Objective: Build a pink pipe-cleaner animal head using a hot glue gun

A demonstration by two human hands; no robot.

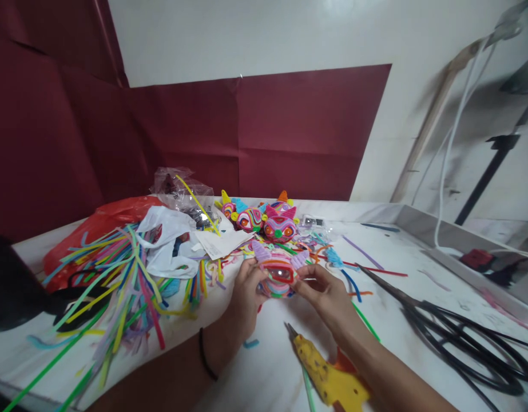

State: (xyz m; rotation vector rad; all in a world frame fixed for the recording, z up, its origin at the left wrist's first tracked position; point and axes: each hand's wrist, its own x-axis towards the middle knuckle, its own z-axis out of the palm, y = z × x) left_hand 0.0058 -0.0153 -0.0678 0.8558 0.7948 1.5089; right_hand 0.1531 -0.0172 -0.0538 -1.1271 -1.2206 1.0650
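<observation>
Between my two hands is a round figure [277,289] wound in pink, red and pastel strips, with lilac ears and a dark shiny oval framed in red on its front. My left hand [246,292] grips its left side, fingers bent round it. On the right side, my right hand [326,294] pinches the edge near the red frame. Below the figure lies a yellow glue gun [328,375] with its nozzle pointing up and left, partly behind my right forearm.
Several finished-looking colourful figures [281,224] stand at the back. Bundles of fuzzy sticks [130,274] and a white plastic bag [167,246] fill the left, beside a red bag [104,220]. Black scissors [435,320] lie at the right, near a tray-like ledge [452,240].
</observation>
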